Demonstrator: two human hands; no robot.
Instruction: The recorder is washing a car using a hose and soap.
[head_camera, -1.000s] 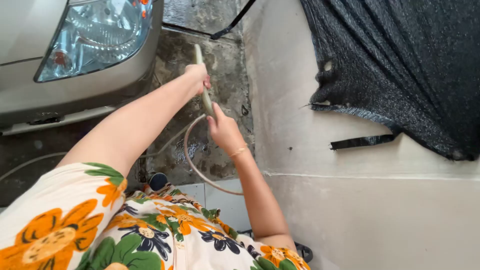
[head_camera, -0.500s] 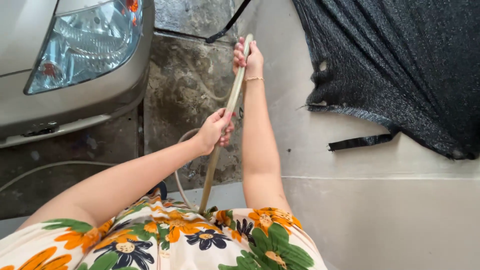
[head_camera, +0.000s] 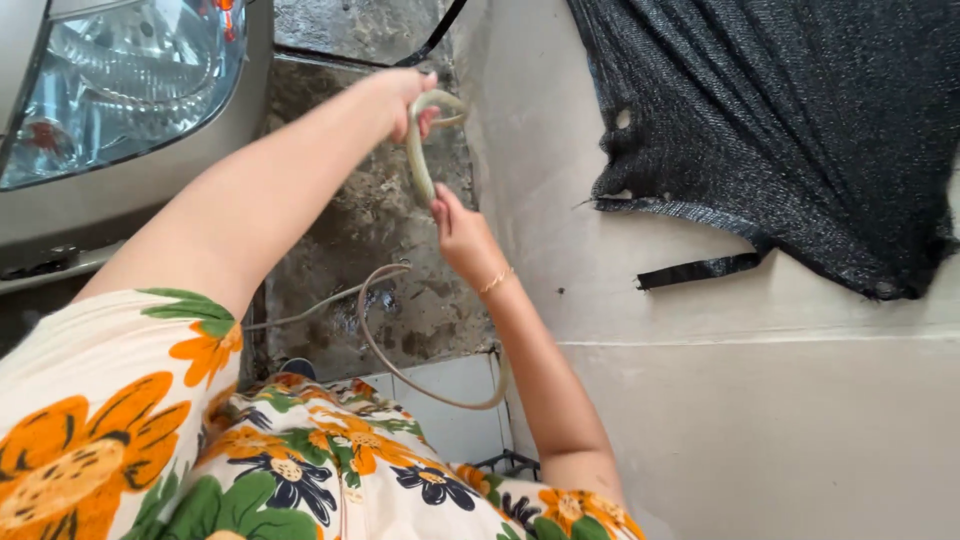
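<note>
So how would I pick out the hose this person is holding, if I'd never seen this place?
Start at the silver car's headlight, then move right across the wet concrete ground. There the left hand and right hand grip a thin, pale greenish flexible hose. It alone bends between them and loops below.

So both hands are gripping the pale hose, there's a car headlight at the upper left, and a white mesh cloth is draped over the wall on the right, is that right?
Not quite: the mesh cloth is black, not white, as the head view shows. The rest holds: the left hand and right hand both grip the pale hose, with the car headlight at upper left.
</note>
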